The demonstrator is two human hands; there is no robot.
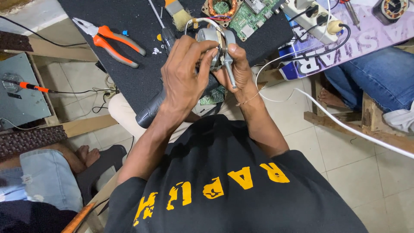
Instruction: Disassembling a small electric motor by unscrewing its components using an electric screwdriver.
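Both my hands hold a small grey metal motor [212,38] with a shaft [231,77] pointing down toward me, above the edge of a black mat [129,17]. My left hand [185,73] wraps its fingers over the motor's left side. My right hand [239,69] grips the right side, thumb near the shaft. White and coloured wires run from the motor's top.
Orange-handled pliers [112,41], a screwdriver [166,32], a brush [177,15], a copper coil [222,8] and a green circuit board [250,17] lie on the mat. A white power strip [310,17] sits right. Other people's legs are at left [47,177] and right [379,73].
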